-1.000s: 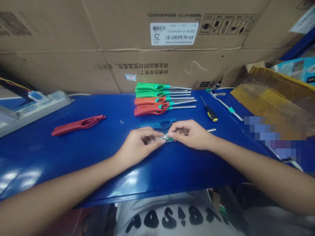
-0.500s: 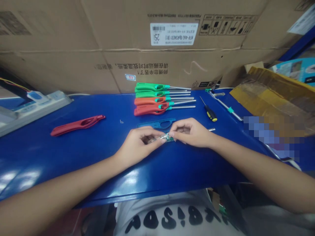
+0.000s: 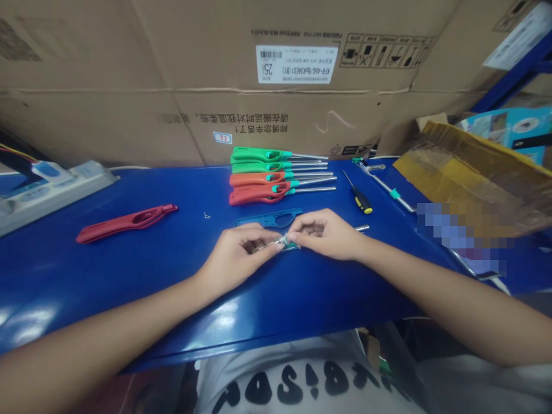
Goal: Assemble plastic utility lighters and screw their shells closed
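Hands [image 3: 233, 253] [image 3: 326, 234] near-closed on small part [image 3: 283, 239]

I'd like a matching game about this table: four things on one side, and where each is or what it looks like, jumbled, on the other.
Things:
1. Screwdriver
2. Power strip
3. Lighters
4. Left hand

Descriptions:
A. Green, orange and red, side by side
B. Pinching a small part
C. Black and yellow handle
D. Pale, at the far left

Right pairs: 1-C, 2-D, 3-A, 4-B
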`<state>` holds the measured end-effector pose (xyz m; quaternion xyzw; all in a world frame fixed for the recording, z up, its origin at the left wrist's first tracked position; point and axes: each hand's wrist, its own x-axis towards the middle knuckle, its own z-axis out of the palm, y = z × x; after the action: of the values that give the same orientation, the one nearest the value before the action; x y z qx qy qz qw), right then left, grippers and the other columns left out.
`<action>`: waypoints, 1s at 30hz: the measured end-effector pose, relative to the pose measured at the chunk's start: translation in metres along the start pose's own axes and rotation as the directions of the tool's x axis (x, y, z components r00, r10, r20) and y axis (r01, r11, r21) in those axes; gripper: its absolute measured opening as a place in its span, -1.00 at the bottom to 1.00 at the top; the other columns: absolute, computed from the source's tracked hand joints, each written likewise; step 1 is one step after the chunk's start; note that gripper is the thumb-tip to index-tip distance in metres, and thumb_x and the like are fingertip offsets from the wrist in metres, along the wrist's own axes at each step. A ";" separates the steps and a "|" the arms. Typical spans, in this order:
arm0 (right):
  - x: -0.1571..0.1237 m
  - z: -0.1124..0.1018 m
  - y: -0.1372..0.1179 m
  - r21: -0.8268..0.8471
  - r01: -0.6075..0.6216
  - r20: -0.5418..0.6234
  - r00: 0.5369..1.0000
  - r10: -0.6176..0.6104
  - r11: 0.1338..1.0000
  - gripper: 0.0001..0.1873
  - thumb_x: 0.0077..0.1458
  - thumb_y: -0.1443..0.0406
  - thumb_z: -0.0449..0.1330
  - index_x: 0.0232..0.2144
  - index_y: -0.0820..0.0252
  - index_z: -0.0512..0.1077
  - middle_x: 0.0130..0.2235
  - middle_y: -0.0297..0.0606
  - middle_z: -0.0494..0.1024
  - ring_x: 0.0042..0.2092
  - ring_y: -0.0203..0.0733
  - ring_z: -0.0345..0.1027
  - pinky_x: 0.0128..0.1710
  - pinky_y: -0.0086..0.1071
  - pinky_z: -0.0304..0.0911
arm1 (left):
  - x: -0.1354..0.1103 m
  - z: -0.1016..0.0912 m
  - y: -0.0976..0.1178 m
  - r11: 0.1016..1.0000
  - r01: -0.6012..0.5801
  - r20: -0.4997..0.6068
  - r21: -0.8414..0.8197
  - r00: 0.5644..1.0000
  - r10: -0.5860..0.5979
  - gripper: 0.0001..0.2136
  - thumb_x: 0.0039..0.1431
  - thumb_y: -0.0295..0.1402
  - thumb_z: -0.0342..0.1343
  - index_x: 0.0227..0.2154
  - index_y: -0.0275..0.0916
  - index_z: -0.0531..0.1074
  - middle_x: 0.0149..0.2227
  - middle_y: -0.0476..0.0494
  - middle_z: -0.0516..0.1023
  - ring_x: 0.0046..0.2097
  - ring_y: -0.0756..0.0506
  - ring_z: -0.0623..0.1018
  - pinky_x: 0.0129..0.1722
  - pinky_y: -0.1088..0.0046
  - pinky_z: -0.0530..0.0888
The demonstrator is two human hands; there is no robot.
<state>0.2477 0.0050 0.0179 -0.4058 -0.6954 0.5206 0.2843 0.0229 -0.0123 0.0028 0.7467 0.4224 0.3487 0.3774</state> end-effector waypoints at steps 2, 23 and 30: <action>0.000 0.000 -0.001 0.005 0.000 -0.001 1.000 0.000 1.000 -0.74 0.06 0.14 0.34 -0.41 0.26 0.51 -0.48 -0.34 0.50 -0.43 -0.36 0.30 -0.41 -0.46 0.22 | 0.000 0.000 0.000 1.000 0.001 0.010 0.003 1.000 -0.001 -0.82 0.21 -0.24 0.29 -0.21 -0.19 0.68 -0.35 -0.08 0.64 -0.46 0.05 0.43 -0.48 0.56 0.35; -0.001 -0.004 -0.004 0.032 -0.011 0.026 1.000 0.010 0.999 -0.66 0.10 0.07 0.32 -0.36 0.27 0.51 -0.53 -0.41 0.43 -0.56 -0.43 0.20 -0.56 -0.47 0.11 | -0.001 -0.003 0.004 1.000 -0.002 0.012 -0.001 1.000 0.002 -0.81 0.20 -0.26 0.29 -0.18 -0.21 0.68 -0.29 -0.14 0.66 -0.40 0.00 0.52 -0.42 0.50 0.41; -0.001 -0.006 -0.004 0.100 -0.048 -0.021 0.999 0.050 0.994 -0.64 0.17 0.08 0.26 -0.18 0.28 0.49 -0.64 -0.55 0.28 -0.64 -0.45 0.10 -0.63 -0.49 0.01 | 0.001 -0.026 0.011 0.972 -0.044 0.087 0.232 0.996 0.024 -0.79 0.17 -0.24 0.31 -0.16 -0.18 0.65 -0.29 -0.09 0.68 -0.32 -0.05 0.57 -0.33 0.46 0.47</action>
<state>0.2525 0.0068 0.0234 -0.4141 -0.6550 0.5567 0.2993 0.0062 -0.0084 0.0250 0.8070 0.4315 0.2713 0.2982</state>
